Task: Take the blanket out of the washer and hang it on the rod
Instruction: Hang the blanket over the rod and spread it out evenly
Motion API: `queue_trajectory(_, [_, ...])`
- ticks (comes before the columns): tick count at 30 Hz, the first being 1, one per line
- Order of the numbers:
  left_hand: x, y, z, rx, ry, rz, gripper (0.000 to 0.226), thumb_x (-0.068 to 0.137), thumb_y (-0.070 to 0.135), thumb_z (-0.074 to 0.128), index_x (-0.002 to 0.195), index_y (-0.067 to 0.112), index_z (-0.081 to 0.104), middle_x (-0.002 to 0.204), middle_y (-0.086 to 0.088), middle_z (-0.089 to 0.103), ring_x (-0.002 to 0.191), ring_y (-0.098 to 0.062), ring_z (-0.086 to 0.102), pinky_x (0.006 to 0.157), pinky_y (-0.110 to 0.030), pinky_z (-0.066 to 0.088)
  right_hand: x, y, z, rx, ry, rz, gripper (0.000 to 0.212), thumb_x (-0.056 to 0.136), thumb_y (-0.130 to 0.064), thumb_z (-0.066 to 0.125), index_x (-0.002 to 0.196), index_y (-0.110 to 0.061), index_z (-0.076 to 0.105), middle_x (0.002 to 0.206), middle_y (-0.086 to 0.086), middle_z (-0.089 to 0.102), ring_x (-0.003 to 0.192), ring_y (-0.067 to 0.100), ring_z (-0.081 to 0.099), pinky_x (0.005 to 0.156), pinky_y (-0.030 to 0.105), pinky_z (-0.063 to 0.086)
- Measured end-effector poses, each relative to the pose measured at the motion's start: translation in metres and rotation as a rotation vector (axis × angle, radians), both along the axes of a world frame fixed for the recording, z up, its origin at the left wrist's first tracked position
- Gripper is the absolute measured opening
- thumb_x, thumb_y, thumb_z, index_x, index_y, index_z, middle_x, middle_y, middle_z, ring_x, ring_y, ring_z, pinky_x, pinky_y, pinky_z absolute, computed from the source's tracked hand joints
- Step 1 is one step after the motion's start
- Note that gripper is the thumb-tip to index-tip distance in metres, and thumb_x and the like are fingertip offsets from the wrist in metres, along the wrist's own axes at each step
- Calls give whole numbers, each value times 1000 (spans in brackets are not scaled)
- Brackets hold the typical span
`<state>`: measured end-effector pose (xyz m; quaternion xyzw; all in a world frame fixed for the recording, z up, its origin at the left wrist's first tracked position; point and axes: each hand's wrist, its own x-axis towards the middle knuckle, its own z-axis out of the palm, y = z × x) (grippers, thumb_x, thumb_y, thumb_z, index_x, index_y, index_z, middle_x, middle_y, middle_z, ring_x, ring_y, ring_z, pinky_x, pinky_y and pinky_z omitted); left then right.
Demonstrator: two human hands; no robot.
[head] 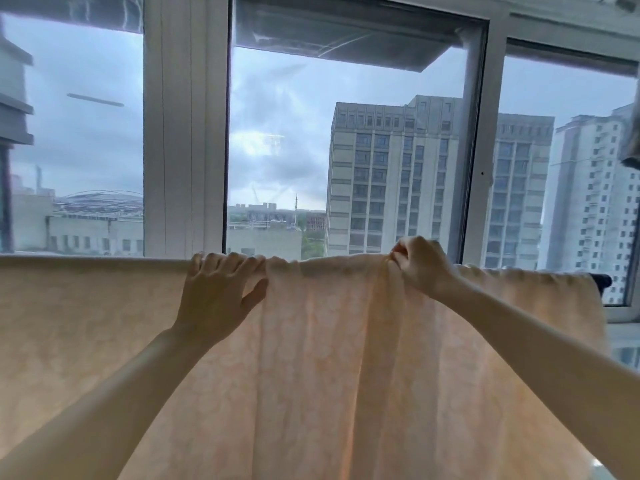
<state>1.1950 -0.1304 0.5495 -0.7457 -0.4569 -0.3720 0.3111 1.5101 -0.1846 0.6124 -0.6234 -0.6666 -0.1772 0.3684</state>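
A pale peach blanket (pixel 329 358) with a faint flower pattern hangs draped over a horizontal rod, filling the lower half of the view. The rod's dark end (pixel 603 280) sticks out past the blanket at the right; the rest is hidden under the cloth. My left hand (pixel 221 289) rests on the top fold with its fingers hooked over the covered rod and the thumb spread out. My right hand (pixel 420 266) pinches a bunched ridge of the blanket at the top fold. The cloth is gathered in folds between and below my hands.
A large window with white frames (pixel 185 133) stands just behind the rod, showing tall buildings and a cloudy sky. A white sill (pixel 623 337) runs at the lower right. Something grey hangs at the right edge (pixel 632 147).
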Motion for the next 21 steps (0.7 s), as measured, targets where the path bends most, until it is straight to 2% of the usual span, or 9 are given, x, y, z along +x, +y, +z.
queue_trajectory(2, [3, -1, 0, -2, 10, 22, 49, 91, 56, 31, 114, 23, 61, 105, -2, 68, 90, -32, 63, 90, -52, 43, -3, -2, 4, -3, -22, 38, 13, 91, -5, 57, 99, -6, 67, 96, 9, 71, 86, 20, 67, 84, 36, 56])
queue_trajectory(4, [5, -1, 0, -2, 10, 35, 50, 92, 57, 30, 114, 24, 61, 105, -2, 68, 90, -32, 63, 91, -52, 41, -13, -5, 8, 24, -63, 101, 29, 88, 6, 54, 112, -7, 63, 107, 9, 69, 87, 12, 66, 83, 22, 54])
queue_trajectory(6, [6, 0, -1, 2, 8, 48, 50, 92, 57, 30, 114, 24, 60, 104, -2, 68, 91, -33, 62, 93, -53, 40, -31, -10, 8, 36, -102, 196, 41, 86, 11, 50, 119, -11, 61, 115, 5, 66, 79, -2, 59, 77, 11, 50])
queue_trajectory(8, [6, 2, -2, 5, 8, 61, 48, 93, 57, 31, 113, 24, 60, 103, -2, 67, 91, -33, 62, 94, -55, 40, -52, -9, 4, 20, -177, 287, 39, 88, 3, 53, 121, -16, 60, 121, 1, 64, 93, 1, 58, 90, 18, 48])
queue_trajectory(10, [7, 3, -2, 3, 4, 61, 48, 92, 57, 32, 113, 23, 60, 102, -2, 67, 91, -34, 61, 94, -56, 40, -68, -1, -5, 10, -286, 328, 30, 92, -15, 58, 121, -20, 60, 122, 0, 64, 111, 11, 57, 98, 29, 47])
queue_trajectory(12, [6, 4, -2, 5, 0, 54, 48, 93, 57, 32, 113, 23, 60, 102, -3, 67, 91, -34, 61, 93, -56, 40, -79, 9, -12, 39, -344, 338, 27, 91, -25, 61, 117, -19, 63, 114, 1, 67, 104, 14, 62, 91, 32, 53])
queue_trajectory(14, [5, 4, -3, 10, 0, 46, 48, 94, 57, 31, 112, 23, 60, 102, -2, 67, 91, -33, 61, 92, -56, 41, -85, 17, -14, 73, -276, 372, 21, 90, -21, 64, 110, -14, 67, 104, 3, 70, 90, 13, 67, 81, 29, 57])
queue_trajectory(19, [4, 5, -2, 26, -1, 40, 47, 94, 56, 32, 110, 22, 61, 101, -1, 67, 90, -32, 61, 91, -54, 42, -83, 26, -4, 101, -65, 370, 8, 86, -11, 68, 91, -13, 73, 86, -2, 73, 75, 4, 64, 73, 10, 47])
queue_trajectory(21, [5, 5, -2, 14, 4, 45, 47, 94, 55, 31, 110, 22, 60, 100, -1, 67, 90, -32, 62, 91, -55, 42, -78, 29, 0, 96, -76, 316, 9, 87, -7, 65, 92, -8, 72, 87, 3, 73, 75, 9, 64, 77, 17, 52])
